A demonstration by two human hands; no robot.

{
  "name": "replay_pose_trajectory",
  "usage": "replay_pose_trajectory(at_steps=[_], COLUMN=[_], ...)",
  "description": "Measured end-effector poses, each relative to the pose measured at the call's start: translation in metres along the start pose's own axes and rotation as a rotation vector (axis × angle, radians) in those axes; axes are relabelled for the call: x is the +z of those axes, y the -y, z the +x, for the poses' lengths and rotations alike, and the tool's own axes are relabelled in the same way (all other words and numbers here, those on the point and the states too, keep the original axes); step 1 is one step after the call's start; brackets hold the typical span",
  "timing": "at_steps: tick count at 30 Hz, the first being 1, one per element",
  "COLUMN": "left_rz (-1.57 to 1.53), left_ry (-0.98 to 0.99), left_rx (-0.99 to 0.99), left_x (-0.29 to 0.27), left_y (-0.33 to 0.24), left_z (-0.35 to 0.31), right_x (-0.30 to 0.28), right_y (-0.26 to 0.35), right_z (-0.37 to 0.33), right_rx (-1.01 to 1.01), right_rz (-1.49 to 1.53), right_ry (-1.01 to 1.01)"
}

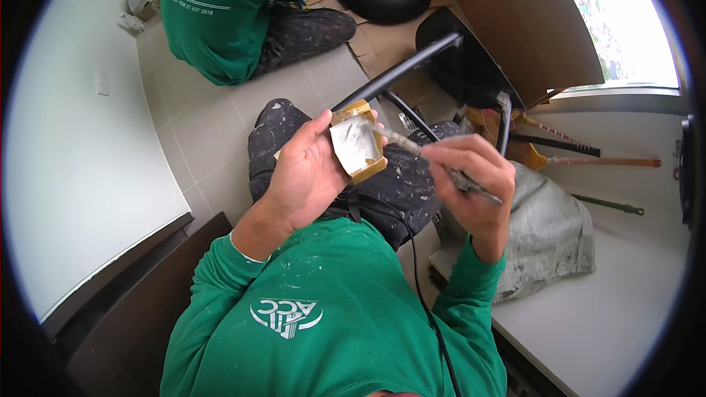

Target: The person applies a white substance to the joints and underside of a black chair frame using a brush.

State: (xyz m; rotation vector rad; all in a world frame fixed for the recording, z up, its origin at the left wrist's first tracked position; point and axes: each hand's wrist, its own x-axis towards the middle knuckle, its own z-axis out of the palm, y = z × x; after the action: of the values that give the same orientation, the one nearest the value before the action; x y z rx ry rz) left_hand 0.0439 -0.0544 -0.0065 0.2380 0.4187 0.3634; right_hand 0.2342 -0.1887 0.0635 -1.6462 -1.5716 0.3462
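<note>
My left hand (298,176) is palm up, its fingers wrapped under a small yellow-brown cardboard box (365,172). White stuff that looks like paint (354,141) covers the inside of the box, with a few dark smears on it. In my right hand (474,180) is a slim, paint-crusted paintbrush (403,142), pinched between thumb and fingers. Its tip reaches the right side of the box; slight blur hides whether it touches the white. Both hands are above my lap, over dark, paint-spattered trousers (276,136).
Black metal legs (401,73) of upturned furniture stand just beyond my hands. A co-worker in a green top (220,22) sits on the tiled floor (209,117) ahead left. On the right are a grey woven sack (548,231) and several long-handled tools (599,162). A dark cable (419,272) hangs by my chest.
</note>
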Motion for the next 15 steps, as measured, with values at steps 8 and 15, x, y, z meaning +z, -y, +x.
replay_pose_trajectory(at_steps=[8,15], left_rz=[-0.013,-0.015], left_ry=[0.018,0.034], left_rx=[-0.004,-0.010], left_x=[-0.0014,-0.0068], left_y=[-0.0006,0.0002], left_z=[0.0011,0.0029], right_x=[0.0012,-0.0011], right_y=[0.0028,0.0025], right_z=[0.0000,0.0002], right_rx=[0.023,0.079], right_rz=[0.028,0.128], right_ry=[0.002,0.113])
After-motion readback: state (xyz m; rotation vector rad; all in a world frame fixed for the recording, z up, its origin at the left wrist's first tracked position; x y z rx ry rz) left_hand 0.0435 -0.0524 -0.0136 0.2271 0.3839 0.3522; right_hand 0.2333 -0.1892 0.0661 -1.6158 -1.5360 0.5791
